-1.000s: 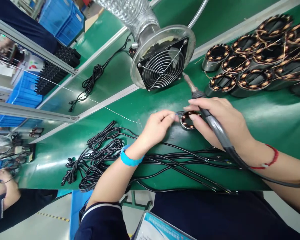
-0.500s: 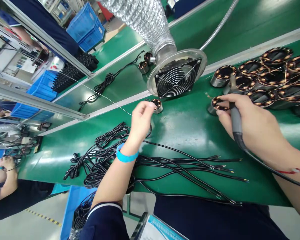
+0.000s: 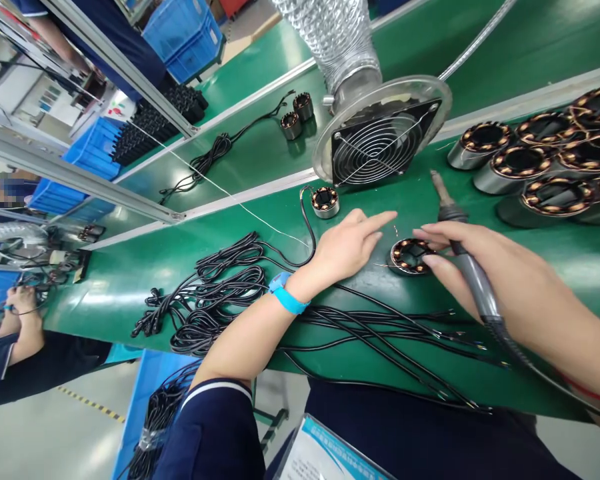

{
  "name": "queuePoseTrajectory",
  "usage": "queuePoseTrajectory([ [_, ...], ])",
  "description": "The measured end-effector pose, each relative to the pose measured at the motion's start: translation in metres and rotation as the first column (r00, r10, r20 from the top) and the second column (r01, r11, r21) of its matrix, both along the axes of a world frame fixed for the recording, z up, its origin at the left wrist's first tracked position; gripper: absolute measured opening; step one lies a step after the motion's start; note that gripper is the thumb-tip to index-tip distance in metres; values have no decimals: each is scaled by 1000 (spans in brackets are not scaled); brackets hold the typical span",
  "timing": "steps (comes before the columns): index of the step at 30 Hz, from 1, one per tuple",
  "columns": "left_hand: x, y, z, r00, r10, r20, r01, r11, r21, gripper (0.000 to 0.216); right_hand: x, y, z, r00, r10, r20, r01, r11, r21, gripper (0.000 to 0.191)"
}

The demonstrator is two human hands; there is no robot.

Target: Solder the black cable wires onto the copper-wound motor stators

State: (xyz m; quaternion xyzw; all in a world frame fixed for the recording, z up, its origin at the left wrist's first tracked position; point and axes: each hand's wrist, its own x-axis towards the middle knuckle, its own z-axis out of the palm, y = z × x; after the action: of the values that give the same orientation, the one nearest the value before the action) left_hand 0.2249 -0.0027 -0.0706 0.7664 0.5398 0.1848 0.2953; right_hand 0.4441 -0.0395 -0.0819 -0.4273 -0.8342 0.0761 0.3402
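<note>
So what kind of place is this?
Most likely a motor assembly line in a factory: copper-wound stators queue on a green belt, the right hand holds a soldering iron, and a fume fan stands close by.

A small round stator (image 3: 410,256) lies flat on the green bench, near the middle, its copper windings ringed around a dark hollow centre, with thin copper wire ends sticking out on its left. Just right of it runs the soldering iron (image 3: 460,247), grey-handled, slanting with its metal tip pointing to the far side and its cable trailing off to the near right.
</note>
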Motion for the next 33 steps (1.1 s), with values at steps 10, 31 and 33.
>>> queuePoseTrajectory([
  [10, -7, 3, 3, 967, 127, 221, 14, 840, -543, 26, -4, -2, -12, 997, 61, 43, -59, 997, -47, 45],
  [31, -11, -14, 14, 971, -94, 219, 196, 838, -509, 15, 7, 10, -25, 995, 95, 30, -93, 994, -58, 41],
  [33, -12, -17, 17, 981, -147, 130, 190, 873, -448, 19, 7, 9, -26, 996, 87, 33, -85, 994, -70, 42],
])
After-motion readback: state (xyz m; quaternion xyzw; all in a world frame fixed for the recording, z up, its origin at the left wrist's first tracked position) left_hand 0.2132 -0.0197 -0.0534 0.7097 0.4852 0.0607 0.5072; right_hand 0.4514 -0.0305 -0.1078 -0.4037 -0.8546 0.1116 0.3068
